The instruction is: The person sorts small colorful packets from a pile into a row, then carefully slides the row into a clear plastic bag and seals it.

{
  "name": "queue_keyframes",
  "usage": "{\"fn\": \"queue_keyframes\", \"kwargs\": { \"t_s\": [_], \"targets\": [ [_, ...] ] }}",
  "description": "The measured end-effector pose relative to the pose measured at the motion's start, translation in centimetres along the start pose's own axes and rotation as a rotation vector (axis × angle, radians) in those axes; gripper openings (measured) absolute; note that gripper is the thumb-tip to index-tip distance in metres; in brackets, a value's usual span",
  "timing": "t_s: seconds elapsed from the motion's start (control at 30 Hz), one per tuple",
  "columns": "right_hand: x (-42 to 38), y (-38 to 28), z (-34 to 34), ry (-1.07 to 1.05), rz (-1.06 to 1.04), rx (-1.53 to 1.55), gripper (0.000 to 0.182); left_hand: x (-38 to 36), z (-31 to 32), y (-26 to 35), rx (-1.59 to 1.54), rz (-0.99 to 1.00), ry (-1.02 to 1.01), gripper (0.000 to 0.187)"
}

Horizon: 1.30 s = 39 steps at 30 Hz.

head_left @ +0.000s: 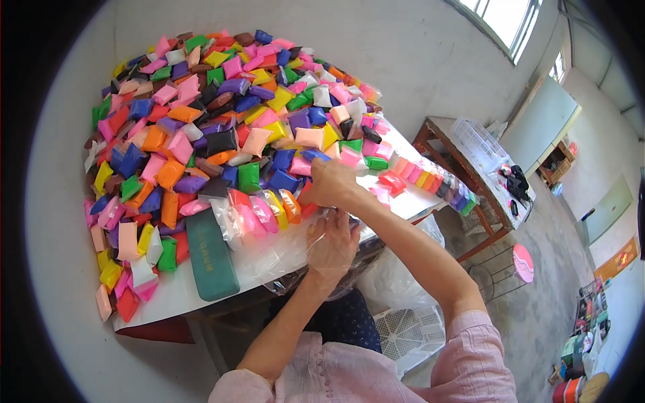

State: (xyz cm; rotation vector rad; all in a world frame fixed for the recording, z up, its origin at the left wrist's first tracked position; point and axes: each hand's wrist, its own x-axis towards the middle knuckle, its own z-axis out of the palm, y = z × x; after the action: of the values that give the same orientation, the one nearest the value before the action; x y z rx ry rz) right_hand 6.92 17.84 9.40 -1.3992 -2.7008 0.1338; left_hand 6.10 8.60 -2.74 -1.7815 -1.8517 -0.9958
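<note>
A clear plastic bag (275, 258) lies at the front edge of the white table (168, 305), with a row of pink, yellow, orange and red packets (272, 207) inside its left part. My left hand (334, 245) rests on the clear plastic near the edge, fingers pointing up the table; whether it grips the film is unclear. Just above it, my right hand (330, 185) reaches to the red packet at the row's right end, its fingertips partly hidden. A large heap of colourful soft packets (215, 114) lies behind both hands.
A green box (211, 255) lies left of the bag. Lined-up packets (430, 178) extend along the table's right side. Beyond are a side table (463, 161) with a white wire basket (478, 139), a pink-topped stool (523, 262) and a white plastic crate (410, 332) below.
</note>
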Motion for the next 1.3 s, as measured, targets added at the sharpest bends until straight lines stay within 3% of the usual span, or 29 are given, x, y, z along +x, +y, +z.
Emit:
{"fn": "queue_keyframes", "kwargs": {
  "t_s": [0.13, 0.23, 0.33, 0.4, 0.47, 0.53, 0.57, 0.6, 0.67, 0.77, 0.8, 0.9, 0.93, 1.07, 1.17, 1.27, 1.3],
  "targets": [
    [-0.4, -0.2, 0.1, 0.008, -0.044, 0.003, 0.069, 0.1, -0.1, -0.2, 0.030, 0.067, 0.132, 0.060],
    [-0.7, 0.2, -0.9, 0.066, -0.010, 0.080, 0.065, 0.1, -0.7, 0.0, -0.045, 0.015, -0.007, 0.053],
    [-3.5, 1.3, -5.4, 0.191, 0.073, 0.337, 0.072, 1.0, -3.3, 0.1, -0.268, -0.113, -0.261, 0.038],
    [-7.7, 3.1, -7.6, 0.399, 0.037, 0.558, 0.074, 1.0, -3.6, -0.1, -0.296, -0.099, -0.224, 0.037],
    [-13.7, 4.9, -9.5, 0.454, 0.073, 0.656, 0.065, 1.1, -4.4, -0.2, -0.360, -0.114, -0.224, 0.037],
    [-18.5, 7.6, -8.4, 0.438, 0.107, 0.952, 0.061, 0.8, -3.9, -0.8, -0.397, -0.082, -0.174, 0.037],
    [-20.5, 9.0, -7.0, 0.392, 0.119, 1.044, 0.061, 0.6, -3.5, -1.3, -0.415, -0.066, -0.150, 0.037],
    [-22.4, 10.5, -5.3, 0.267, 0.219, 0.943, 0.056, 0.5, -2.7, -2.2, -0.354, 0.080, -0.075, 0.035],
    [-24.1, 12.3, 0.8, 0.002, 0.361, 1.022, 0.058, 0.0, -1.1, -3.6, -0.227, 0.364, 0.076, 0.033],
    [-23.8, 9.2, 4.6, -0.300, 0.283, 1.018, 0.060, 2.0, -5.4, -1.4, -0.562, -0.078, -0.275, 0.030],
    [-23.2, 8.4, 5.6, -0.303, 0.270, 1.174, 0.059, 2.4, -6.2, -1.1, -0.558, -0.161, -0.371, 0.034],
    [-20.3, 6.4, 4.7, -0.147, 0.199, 1.446, 0.058, 0.8, -4.5, -2.8, -0.693, 0.161, -0.034, 0.043],
    [-19.5, 6.2, 4.5, -0.094, 0.176, 1.473, 0.057, 0.8, -5.1, -3.0, -0.736, 0.093, -0.174, 0.052],
    [-17.3, 5.7, 4.5, 0.104, 0.106, 1.562, 0.055, 0.9, -3.8, -4.0, -0.969, -0.117, -0.392, 0.051],
    [-16.5, 5.7, 4.3, 0.212, 0.171, 1.577, 0.055, 0.8, -2.6, -4.9, -0.670, 0.086, -0.224, 0.043],
    [-16.0, 5.0, 4.1, 0.335, 0.189, 1.587, 0.056, 2.6, -6.2, -3.4, -0.757, -0.173, -0.427, 0.044],
    [-15.8, 4.6, 4.1, 0.378, 0.174, 1.587, 0.057, 2.5, -6.5, -3.3, -0.700, -0.190, -0.382, 0.041]
  ]
}}
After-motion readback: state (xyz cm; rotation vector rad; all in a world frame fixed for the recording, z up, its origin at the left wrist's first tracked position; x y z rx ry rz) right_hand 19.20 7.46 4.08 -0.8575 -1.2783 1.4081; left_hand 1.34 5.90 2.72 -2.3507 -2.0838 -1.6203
